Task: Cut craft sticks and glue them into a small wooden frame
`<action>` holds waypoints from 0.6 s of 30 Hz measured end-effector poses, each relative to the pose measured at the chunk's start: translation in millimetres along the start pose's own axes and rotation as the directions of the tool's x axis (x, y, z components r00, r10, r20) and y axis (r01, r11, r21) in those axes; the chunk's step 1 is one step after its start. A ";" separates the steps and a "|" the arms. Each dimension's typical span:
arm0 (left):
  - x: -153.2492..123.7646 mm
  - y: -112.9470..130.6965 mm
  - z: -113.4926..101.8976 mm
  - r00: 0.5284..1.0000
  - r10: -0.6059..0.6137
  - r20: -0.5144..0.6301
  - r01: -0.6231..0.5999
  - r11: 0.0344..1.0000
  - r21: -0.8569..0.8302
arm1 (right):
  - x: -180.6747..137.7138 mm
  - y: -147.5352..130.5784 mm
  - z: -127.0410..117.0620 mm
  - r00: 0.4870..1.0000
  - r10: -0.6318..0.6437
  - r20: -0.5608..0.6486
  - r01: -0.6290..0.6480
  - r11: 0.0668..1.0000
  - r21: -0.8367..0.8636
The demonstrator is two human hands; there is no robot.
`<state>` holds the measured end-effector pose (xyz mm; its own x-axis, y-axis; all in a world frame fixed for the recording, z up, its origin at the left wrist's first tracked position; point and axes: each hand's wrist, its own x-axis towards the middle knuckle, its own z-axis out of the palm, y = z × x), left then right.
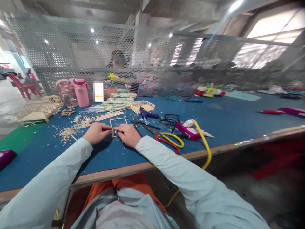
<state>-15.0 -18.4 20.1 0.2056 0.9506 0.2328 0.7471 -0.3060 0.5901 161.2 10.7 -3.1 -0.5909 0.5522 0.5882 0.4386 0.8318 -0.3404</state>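
Both hands meet at a small frame of thin wooden sticks (118,118), which stands on the blue tabletop. My left hand (97,133) is closed, its thumb and fingers pinching at the frame's near left corner. From the other side, my right hand (129,135) is closed at the same spot, with its fingertips against those of the left. The fingers hide part of the frame. Right of my right hand lie scissors (172,139) with yellow and red handles. A blue glue gun (149,114) rests behind them. Wood chips (68,132) and loose sticks (108,116) lie about the frame.
Stick bundles (122,99), a wooden tray (143,107), a pink bottle (82,96) and peanuts (68,112) lie behind. Stick models (35,114) stand left. A purple power strip (188,131) trails a yellow cable (204,140) over the table edge. Behind the mesh partition (78,54) sits a person.
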 end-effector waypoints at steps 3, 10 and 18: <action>-0.2 0.1 -0.4 1.000 -0.009 0.007 0.009 1.000 -0.016 | 0.1 0.8 0.9 1.000 -0.023 -0.008 0.023 1.000 0.000; 0.6 -2.6 1.6 1.000 0.008 -0.003 -0.008 0.999 0.052 | -0.1 0.9 1.6 0.999 -0.022 -0.043 0.024 0.999 0.046; 7.9 -13.7 -5.7 0.967 -0.142 -0.210 0.159 0.985 0.067 | 0.5 -3.8 -5.2 0.965 0.136 -0.226 -0.094 0.978 0.185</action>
<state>-27.1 -7.0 18.3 -0.0403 0.9519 0.3036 0.8110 -0.1463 0.5664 162.7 7.5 2.2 -0.3573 0.6325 0.6872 0.3596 0.7722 -0.5238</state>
